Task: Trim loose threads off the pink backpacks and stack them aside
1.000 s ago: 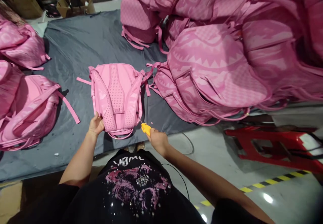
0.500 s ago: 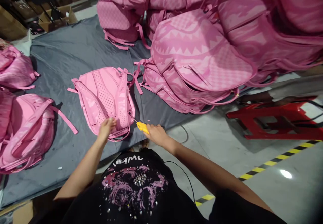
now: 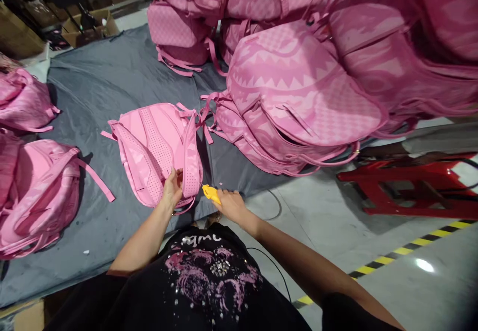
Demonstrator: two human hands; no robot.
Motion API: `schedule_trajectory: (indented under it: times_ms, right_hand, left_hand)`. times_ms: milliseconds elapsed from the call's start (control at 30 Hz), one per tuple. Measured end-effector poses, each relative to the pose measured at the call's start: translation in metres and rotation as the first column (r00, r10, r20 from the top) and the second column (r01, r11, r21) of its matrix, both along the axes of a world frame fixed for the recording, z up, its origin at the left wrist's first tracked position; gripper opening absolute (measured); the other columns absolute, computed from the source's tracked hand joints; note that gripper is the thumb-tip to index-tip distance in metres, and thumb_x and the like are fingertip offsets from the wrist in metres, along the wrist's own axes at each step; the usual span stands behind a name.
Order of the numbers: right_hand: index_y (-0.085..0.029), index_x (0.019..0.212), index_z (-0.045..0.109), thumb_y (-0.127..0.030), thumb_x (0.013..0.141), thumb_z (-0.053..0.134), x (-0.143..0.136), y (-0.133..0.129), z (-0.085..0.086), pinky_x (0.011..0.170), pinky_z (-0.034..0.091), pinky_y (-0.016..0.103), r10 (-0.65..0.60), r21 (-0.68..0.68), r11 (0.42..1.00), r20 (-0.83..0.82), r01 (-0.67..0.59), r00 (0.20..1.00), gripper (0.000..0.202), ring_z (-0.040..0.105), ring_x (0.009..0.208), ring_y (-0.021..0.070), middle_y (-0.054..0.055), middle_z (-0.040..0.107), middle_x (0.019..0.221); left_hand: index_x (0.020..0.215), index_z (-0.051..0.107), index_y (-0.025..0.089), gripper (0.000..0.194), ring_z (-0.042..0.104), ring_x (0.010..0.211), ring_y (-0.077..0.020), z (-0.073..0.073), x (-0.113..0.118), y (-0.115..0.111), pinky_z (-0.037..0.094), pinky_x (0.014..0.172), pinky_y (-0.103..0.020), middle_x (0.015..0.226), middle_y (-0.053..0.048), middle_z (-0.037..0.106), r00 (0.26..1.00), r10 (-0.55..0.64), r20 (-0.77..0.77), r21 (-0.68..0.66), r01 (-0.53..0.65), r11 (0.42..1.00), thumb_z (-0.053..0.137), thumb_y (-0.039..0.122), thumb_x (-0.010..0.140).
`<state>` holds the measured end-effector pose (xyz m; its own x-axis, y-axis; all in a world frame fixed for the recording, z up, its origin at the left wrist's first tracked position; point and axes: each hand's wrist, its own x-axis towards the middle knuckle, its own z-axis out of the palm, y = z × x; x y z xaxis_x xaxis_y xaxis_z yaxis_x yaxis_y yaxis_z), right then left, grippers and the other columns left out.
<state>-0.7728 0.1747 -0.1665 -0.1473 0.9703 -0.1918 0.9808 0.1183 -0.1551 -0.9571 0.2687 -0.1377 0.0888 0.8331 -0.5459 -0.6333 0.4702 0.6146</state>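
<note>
A small pink backpack point(image 3: 159, 114) lies on the grey-covered table in front of me, its back panel and shoulder straps facing up. My left hand point(image 3: 172, 186) is at the lower part of the right shoulder strap point(image 3: 191, 166), fingers closed on its inner edge, and the strap is raised off the panel. Just right of the backpack, my right hand point(image 3: 230, 205) grips a yellow-handled tool point(image 3: 211, 193). Its thin tip points at the strap's outer side; whether it touches the bag I cannot tell.
Large pink backpacks point(image 3: 284, 82) are piled at the back and right. More pink backpacks point(image 3: 45, 186) lie on the left. A red stool point(image 3: 403, 186) stands on the floor at right, near a yellow-black floor stripe point(image 3: 403, 250). Thin cables run below the table edge.
My left hand has moved right and taken hold of the right shoulder strap, which is now lifted. The yellow-handled tool stays at the bag's right side, slightly lower.
</note>
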Motion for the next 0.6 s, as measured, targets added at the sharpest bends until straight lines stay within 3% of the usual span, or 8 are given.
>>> schedule_trajectory:
  times_ms: [67, 133, 167, 233, 300, 333, 433, 600]
  right_hand:
    - [-0.01, 0.118, 0.053, -0.046, 0.097, 0.048, -0.004, 0.018, 0.0, 0.08, 0.041, 0.036, -0.021, 0.057, 0.998, 0.007, 0.021, 1.0, 0.042, 0.066, 0.091, 0.0265, 0.017, 0.068, 0.104]
    - [-0.009, 0.119, 0.052, -0.044, 0.097, 0.048, -0.009, 0.035, -0.002, 0.079, 0.04, 0.035, -0.033, 0.094, 0.995, -0.004, 0.033, 0.999, 0.041, 0.066, 0.093, 0.0258, 0.017, 0.067, 0.103]
    - [-0.01, 0.118, 0.052, -0.044, 0.098, 0.048, -0.012, 0.04, -0.004, 0.078, 0.04, 0.035, -0.034, 0.098, 0.995, -0.01, 0.035, 0.999, 0.04, 0.066, 0.092, 0.0255, 0.017, 0.067, 0.102]
    - [-0.01, 0.115, 0.053, -0.046, 0.098, 0.046, -0.016, 0.046, -0.011, 0.077, 0.039, 0.035, -0.027, 0.098, 0.995, -0.017, 0.029, 0.999, 0.04, 0.066, 0.092, 0.0254, 0.016, 0.068, 0.101]
    - [-0.011, 0.115, 0.054, -0.047, 0.099, 0.044, -0.016, 0.046, -0.019, 0.076, 0.038, 0.034, -0.011, 0.101, 0.995, -0.012, 0.012, 1.0, 0.041, 0.066, 0.091, 0.0253, 0.015, 0.068, 0.1]
    - [-0.011, 0.115, 0.054, -0.047, 0.099, 0.043, -0.015, 0.046, -0.022, 0.076, 0.038, 0.034, 0.003, 0.103, 0.995, -0.006, -0.002, 1.0, 0.041, 0.066, 0.091, 0.0251, 0.014, 0.068, 0.1]
    - [-0.01, 0.118, 0.053, -0.047, 0.1, 0.042, -0.009, 0.047, -0.031, 0.076, 0.037, 0.034, 0.041, 0.111, 0.993, 0.018, -0.043, 0.999, 0.043, 0.066, 0.091, 0.0247, 0.014, 0.068, 0.1]
    - [-0.008, 0.124, 0.051, -0.045, 0.1, 0.043, -0.003, 0.057, -0.04, 0.077, 0.036, 0.033, 0.093, 0.121, 0.988, 0.058, -0.099, 0.994, 0.044, 0.064, 0.091, 0.0236, 0.013, 0.067, 0.1]
  left_hand:
    - [0.085, 0.067, 0.013, 0.029, 0.066, 0.08, -0.0171, 0.005, 0.002, -0.01, 0.054, 0.081, -0.031, 0.083, -0.006, 0.069, 0.993, -0.072, -0.093, 0.045, 0.076, 0.996, 0.069, 0.042, 0.084]
    - [0.089, 0.069, 0.013, 0.024, 0.067, 0.089, -0.0183, 0.013, -0.009, -0.021, 0.052, 0.083, -0.028, 0.091, -0.007, 0.071, 0.966, -0.071, -0.247, 0.122, 0.103, 0.987, 0.074, 0.034, 0.08]
    - [0.091, 0.069, 0.014, 0.021, 0.067, 0.091, -0.0176, 0.016, -0.019, -0.027, 0.051, 0.083, -0.026, 0.094, -0.007, 0.071, 0.947, -0.002, -0.321, 0.165, 0.058, 0.985, 0.075, 0.03, 0.08]
    - [0.09, 0.066, 0.016, 0.011, 0.067, 0.087, -0.0138, 0.023, -0.048, -0.035, 0.051, 0.081, -0.024, 0.093, -0.006, 0.07, 0.897, 0.228, -0.378, 0.192, -0.165, 0.967, 0.07, 0.025, 0.084]
    - [0.086, 0.061, 0.016, 0.012, 0.066, 0.078, -0.0124, 0.027, -0.078, -0.038, 0.054, 0.077, -0.025, 0.082, -0.005, 0.066, 0.846, 0.409, -0.341, 0.063, -0.413, 0.908, 0.056, 0.023, 0.094]
    - [0.085, 0.059, 0.015, 0.017, 0.065, 0.076, -0.0133, 0.028, -0.091, -0.037, 0.056, 0.075, -0.026, 0.078, -0.005, 0.063, 0.842, 0.444, -0.307, -0.033, -0.476, 0.879, 0.049, 0.023, 0.097]
    - [0.086, 0.056, 0.014, 0.02, 0.065, 0.078, -0.0172, 0.024, -0.114, -0.026, 0.06, 0.071, -0.029, 0.076, -0.007, 0.059, 0.881, 0.451, -0.143, -0.196, -0.472, 0.859, 0.044, 0.025, 0.098]
    - [0.09, 0.056, 0.012, 0.032, 0.065, 0.079, -0.0176, 0.007, -0.118, -0.01, 0.062, 0.072, -0.03, 0.081, -0.01, 0.059, 0.871, 0.465, 0.159, -0.165, -0.441, 0.882, 0.047, 0.041, 0.097]
